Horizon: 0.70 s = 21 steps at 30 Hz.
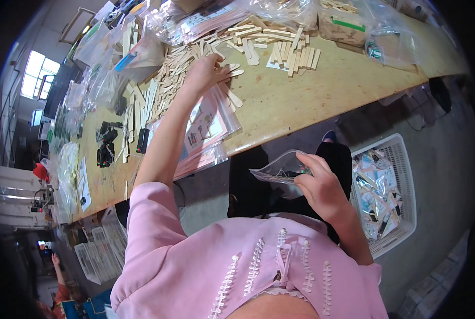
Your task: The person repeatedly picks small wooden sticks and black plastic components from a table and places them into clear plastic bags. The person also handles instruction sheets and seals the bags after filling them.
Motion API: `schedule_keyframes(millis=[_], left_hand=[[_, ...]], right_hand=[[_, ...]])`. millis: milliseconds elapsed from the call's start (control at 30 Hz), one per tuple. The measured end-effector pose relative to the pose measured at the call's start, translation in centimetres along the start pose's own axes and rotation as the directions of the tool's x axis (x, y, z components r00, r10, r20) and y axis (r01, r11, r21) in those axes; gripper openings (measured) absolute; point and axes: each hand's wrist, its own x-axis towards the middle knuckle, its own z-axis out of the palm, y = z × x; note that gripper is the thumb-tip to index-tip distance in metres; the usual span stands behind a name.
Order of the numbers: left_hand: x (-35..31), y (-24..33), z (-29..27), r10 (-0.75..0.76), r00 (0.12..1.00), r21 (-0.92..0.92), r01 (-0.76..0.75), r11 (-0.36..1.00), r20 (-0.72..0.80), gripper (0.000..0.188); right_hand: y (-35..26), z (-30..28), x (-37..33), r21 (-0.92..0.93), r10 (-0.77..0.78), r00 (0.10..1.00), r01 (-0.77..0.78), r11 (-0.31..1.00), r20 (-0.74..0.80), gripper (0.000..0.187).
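My left hand (204, 73) reaches over the table into a heap of wooden sticks (176, 69), its fingers curled. Round-ended craft sticks (235, 69) poke out to the right from the fingers; the grip itself is partly hidden. Over my lap, my right hand (321, 186) pinches the edge of a clear plastic bag (280, 169), whose mouth gapes. Small dark and green parts show inside the bag, too small to name. Beneath my left forearm lie flat clear bags with pink printed sheets (208, 125).
Short square sticks (296, 56) lie in rows toward the back. A tub of wooden pieces (343, 24) stands at the far right. Black parts with wires (107, 143) lie at the left. On the floor at right, a white basket (407, 186) holds several filled bags.
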Motion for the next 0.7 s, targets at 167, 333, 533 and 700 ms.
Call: schedule_keyframes(millis=[167, 333, 533, 700], left_hand=[[2.5, -1.7, -0.3, -0.048, 0.96, -0.122, 0.084, 0.989, 0.277, 0.031], [2.7, -2.7, -0.6, -0.067, 0.903, -0.326, 0.222, 0.919, 0.425, 0.019], [1.6, -1.5, -1.1, -0.098, 0.924, -0.242, 0.198, 0.95, 0.37, 0.028], [1.0, 1.2, -1.5, 0.065, 0.927, -0.235, 0.026, 0.972, 0.37, 0.041]], right_hand=[[0.6, -0.3, -0.9, 0.003, 0.036, 0.999, -0.036, 0.999, -0.032, 0.018], [0.9, -0.2, -1.0, 0.003, 0.042, 0.999, -0.042, 0.999, -0.035, 0.017], [0.2, -0.1, -0.4, 0.012, 0.018, 1.0, -0.017, 1.0, -0.022, 0.016], [-0.1, 0.0, -0.7, -0.009, 0.035, 0.999, -0.035, 0.999, -0.016, 0.015]])
